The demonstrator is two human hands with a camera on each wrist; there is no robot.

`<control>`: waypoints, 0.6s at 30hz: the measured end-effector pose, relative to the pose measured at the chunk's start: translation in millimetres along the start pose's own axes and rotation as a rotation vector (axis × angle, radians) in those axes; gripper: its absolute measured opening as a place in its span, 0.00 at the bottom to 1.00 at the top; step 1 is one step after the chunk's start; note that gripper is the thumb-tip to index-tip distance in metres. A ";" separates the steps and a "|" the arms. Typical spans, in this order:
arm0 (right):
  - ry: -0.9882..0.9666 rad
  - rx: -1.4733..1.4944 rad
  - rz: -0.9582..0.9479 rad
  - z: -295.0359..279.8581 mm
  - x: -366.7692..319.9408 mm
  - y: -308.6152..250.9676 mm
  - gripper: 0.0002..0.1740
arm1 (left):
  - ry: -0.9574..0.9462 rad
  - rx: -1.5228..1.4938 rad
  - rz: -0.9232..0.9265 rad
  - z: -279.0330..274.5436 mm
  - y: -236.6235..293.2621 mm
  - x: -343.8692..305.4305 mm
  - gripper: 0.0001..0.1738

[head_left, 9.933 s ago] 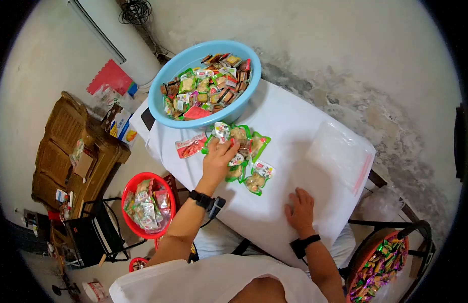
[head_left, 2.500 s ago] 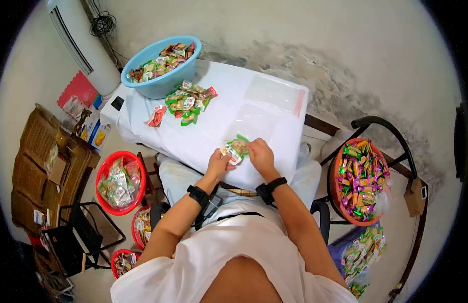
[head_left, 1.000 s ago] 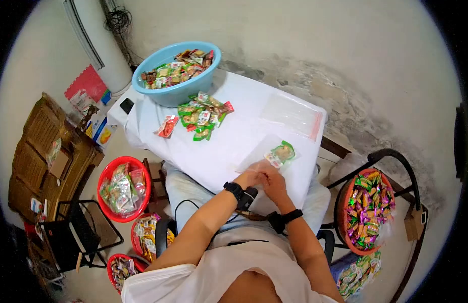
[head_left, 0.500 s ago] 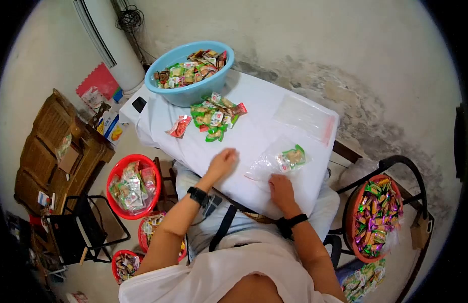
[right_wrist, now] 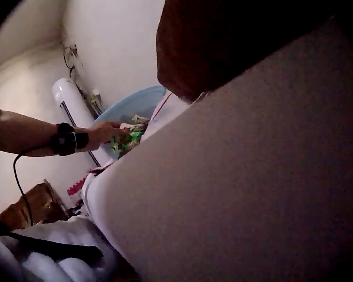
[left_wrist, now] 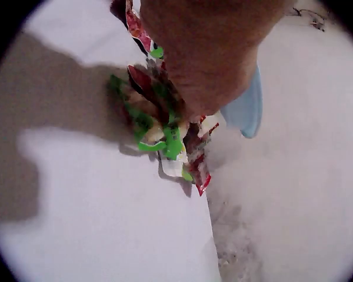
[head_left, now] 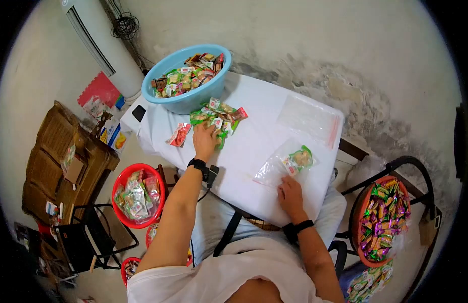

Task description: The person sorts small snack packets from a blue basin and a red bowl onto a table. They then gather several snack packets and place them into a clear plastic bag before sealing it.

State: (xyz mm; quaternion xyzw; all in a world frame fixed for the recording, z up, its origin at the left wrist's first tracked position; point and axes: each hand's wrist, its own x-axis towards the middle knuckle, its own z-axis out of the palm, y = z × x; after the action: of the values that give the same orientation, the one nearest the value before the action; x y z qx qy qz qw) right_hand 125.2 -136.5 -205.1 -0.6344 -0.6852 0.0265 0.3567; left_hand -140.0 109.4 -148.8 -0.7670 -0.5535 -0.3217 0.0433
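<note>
My left hand [head_left: 205, 140] reaches onto a heap of snack packets [head_left: 228, 112] with green, white and red wrappers, its fingertips on the near packets. In the left wrist view the back of this hand covers part of the heap. A flat red packet [head_left: 180, 134] lies beside it on the left. My right hand [head_left: 291, 196] rests on the white-covered table at the near edge of a clear plastic bag [head_left: 269, 170], fingers loosely bent. Inside the bag's far end lies one green-edged packet [head_left: 299, 159].
A blue basin [head_left: 165, 103] full of packets stands at the table's back left. Flat clear bags [head_left: 309, 118] lie at the back right. A red basket [head_left: 117, 194] on the left and an orange basin [head_left: 362, 242] of wrapped sweets on the right flank the table.
Both hands have put a green-edged packet into the clear bag and let go of it. The left hand has since moved left and forward to the heap; the right stays near the bag.
</note>
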 end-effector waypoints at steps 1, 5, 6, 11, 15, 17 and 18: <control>0.016 0.018 -0.003 -2.0 -1.4 -1.8 0.06 | -0.007 0.000 0.003 3.7 -6.9 -0.2 0.15; 0.086 0.076 -0.032 -4.8 -1.3 -3.7 0.06 | 0.139 -0.125 -0.089 -2.4 -25.6 3.1 0.09; 0.083 0.082 -0.033 -4.5 -0.8 -3.9 0.06 | 0.194 -0.179 -0.187 -7.1 -34.2 4.0 0.09; 0.141 0.071 -0.074 -6.9 1.0 -4.9 0.07 | 0.364 -0.865 -0.607 -30.6 -65.7 -4.0 0.11; 0.138 0.035 -0.112 -6.0 1.7 -5.4 0.07 | 0.299 -1.239 -0.793 -53.4 -67.1 -27.6 0.10; 0.146 0.041 -0.115 -9.4 2.6 -8.7 0.07 | 0.289 -1.275 -0.877 -63.8 -49.5 -37.1 0.10; 0.144 0.041 -0.116 -10.2 2.6 -10.0 0.07 | 0.251 -1.338 -0.889 -64.7 -44.7 -43.4 0.09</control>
State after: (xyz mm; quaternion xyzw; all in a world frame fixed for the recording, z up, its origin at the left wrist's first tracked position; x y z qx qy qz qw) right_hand 122.1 -140.4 -191.5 -0.5867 -0.6927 -0.0257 0.4187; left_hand -215.9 63.6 -134.2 -0.2974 -0.4879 -0.6551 -0.4944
